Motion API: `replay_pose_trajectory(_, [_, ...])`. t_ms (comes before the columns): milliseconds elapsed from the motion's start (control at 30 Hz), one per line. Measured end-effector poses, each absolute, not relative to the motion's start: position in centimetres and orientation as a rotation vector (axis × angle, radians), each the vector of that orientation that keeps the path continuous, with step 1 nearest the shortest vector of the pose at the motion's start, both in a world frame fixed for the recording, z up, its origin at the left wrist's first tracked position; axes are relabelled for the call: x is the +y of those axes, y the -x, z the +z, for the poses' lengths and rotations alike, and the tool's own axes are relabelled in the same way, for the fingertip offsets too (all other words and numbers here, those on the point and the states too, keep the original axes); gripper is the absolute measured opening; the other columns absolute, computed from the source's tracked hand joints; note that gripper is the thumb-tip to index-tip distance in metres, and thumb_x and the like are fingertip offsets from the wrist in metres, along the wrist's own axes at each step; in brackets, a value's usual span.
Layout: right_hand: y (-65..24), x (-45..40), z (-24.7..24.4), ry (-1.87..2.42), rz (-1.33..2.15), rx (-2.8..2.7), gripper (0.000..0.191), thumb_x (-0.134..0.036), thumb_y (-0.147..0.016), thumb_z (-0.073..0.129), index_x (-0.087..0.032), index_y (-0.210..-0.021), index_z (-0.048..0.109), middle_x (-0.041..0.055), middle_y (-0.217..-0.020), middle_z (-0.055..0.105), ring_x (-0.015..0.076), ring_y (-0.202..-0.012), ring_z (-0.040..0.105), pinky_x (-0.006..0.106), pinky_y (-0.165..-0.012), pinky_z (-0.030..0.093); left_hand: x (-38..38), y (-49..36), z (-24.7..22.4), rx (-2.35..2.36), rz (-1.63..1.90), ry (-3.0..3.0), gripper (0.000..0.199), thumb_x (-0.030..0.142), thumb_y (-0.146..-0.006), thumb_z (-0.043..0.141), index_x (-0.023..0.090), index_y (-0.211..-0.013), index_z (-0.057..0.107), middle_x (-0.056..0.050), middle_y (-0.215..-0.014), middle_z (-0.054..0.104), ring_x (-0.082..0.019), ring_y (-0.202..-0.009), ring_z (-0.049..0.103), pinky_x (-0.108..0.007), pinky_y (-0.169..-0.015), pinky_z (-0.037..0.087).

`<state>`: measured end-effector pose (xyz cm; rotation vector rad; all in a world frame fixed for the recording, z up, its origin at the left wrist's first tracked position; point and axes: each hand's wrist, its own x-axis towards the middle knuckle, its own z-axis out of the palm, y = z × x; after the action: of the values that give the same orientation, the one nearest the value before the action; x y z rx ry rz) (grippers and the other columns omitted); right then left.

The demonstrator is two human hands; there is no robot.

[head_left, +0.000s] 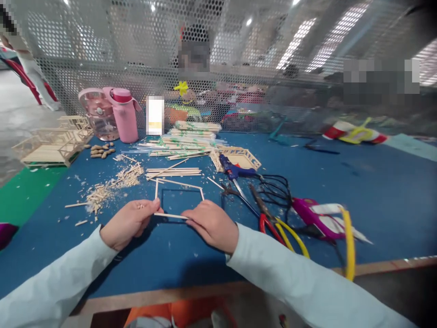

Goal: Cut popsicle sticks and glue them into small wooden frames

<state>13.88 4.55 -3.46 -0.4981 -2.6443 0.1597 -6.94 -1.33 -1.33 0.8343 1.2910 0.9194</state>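
Between both hands, a thin rectangular frame of wooden sticks (179, 183) is held just above the blue tabletop, its shadow falling inside it. My left hand (131, 221) pinches the near left corner. At the near right corner, my right hand (212, 224) closes thumb and fingers on the same frame and hides that corner. Beyond the frame lies a row of loose wooden sticks (174, 172). A blue glue gun (235, 168) and red-and-yellow-handled pliers (268, 217) rest to the right of my right hand.
Broken stick bits (116, 184) are scattered at left. Behind stand a pink bottle (124, 118), a clear pink jug (102, 120), and bundled sticks (191, 139). A stick-built model (51, 146) occupies the far left. A purple glue gun (317, 218) lies right, before a perforated metal screen (239, 82).
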Motion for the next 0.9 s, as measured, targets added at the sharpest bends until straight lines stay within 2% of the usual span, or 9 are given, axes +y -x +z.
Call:
replay_pose_trajectory(133, [-14.1,4.4,-3.7,0.647,0.293,-2.562,0.025,-0.023,-0.091,0.036,-0.016,-0.098,0.058,0.0046,-0.088,0.069,0.0133,-0.076,0.06,0.028,-0.069,0.038,-1.5,6.6,-1.3,1.314,0.951,-0.968,0.038,0.052,-0.071,0.056,0.015,-0.074,0.062,0.009,-0.04,0.025,-0.005,-0.035,0.015,-0.018,-0.033,0.01])
replay_pose_trajectory(300, [-14.2,4.6,-4.0,0.674,0.305,-2.535,0.024,-0.025,-0.091,0.037,-0.017,-0.095,0.059,0.004,-0.088,0.069,0.0136,-0.076,0.061,0.027,-0.068,0.035,-1.9,7.5,-1.1,1.45,0.874,-1.313,0.032,0.043,-0.069,0.061,0.015,-0.052,0.059,0.004,-0.045,0.039,-0.006,-0.041,0.028,-0.017,-0.038,0.02])
replay_pose_trajectory(400, [-14.2,4.6,-4.2,0.688,0.295,-2.518,0.024,-0.026,-0.091,0.037,-0.017,-0.091,0.059,0.003,-0.084,0.069,0.0136,-0.074,0.06,0.027,-0.067,0.034,-2.2,9.3,-1.0,1.534,0.967,-1.195,0.035,0.046,-0.07,0.06,0.016,-0.054,0.055,0.006,-0.043,0.033,-0.006,-0.039,0.026,-0.017,-0.036,0.017])
replay_pose_trajectory(500, [-14.3,4.5,-4.1,0.706,0.31,-2.5,0.025,-0.026,-0.091,0.036,-0.017,-0.09,0.059,0.0028,-0.084,0.069,0.0132,-0.074,0.059,0.027,-0.067,0.033,-2.4,11.4,-0.6,1.623,1.206,-0.968,0.033,0.048,-0.066,0.063,0.017,-0.059,0.052,0.008,-0.041,0.027,-0.005,-0.037,0.02,-0.017,-0.035,0.014])
replay_pose_trajectory(633, [-14.4,4.3,-3.8,0.727,0.318,-2.5,0.027,-0.026,-0.092,0.034,-0.017,-0.091,0.06,0.0043,-0.082,0.068,0.013,-0.074,0.058,0.027,-0.067,0.032,-2.9,13.6,0.5,1.887,1.4,-0.954,0.028,0.043,-0.071,0.059,0.018,-0.061,0.053,0.007,-0.04,0.027,-0.006,-0.037,0.022,-0.018,-0.037,0.017])
replay_pose_trajectory(800, [-14.5,4.3,-4.2,0.665,0.212,-2.7,0.026,-0.026,-0.089,0.04,-0.018,-0.092,0.064,0.0035,-0.068,0.061,0.0134,-0.066,0.053,0.028,-0.065,0.03,-2.7,15.9,0.5,2.652,1.041,-1.57,0.028,0.046,-0.073,0.052,0.021,-0.069,0.064,0.003,-0.049,0.051,-0.012,-0.055,0.048,-0.022,-0.052,0.029])
replay_pose_trajectory(900, [-14.5,4.4,-4.5,0.671,0.191,-2.747,0.024,-0.026,-0.087,0.043,-0.02,-0.095,0.065,0.0033,-0.068,0.058,0.0134,-0.065,0.051,0.028,-0.063,0.029,-2.4,17.3,0.3,3.031,0.67,-1.741,0.045,0.051,-0.082,0.032,0.02,-0.081,0.064,0.001,-0.049,0.051,-0.012,-0.052,0.049,-0.023,-0.05,0.024])
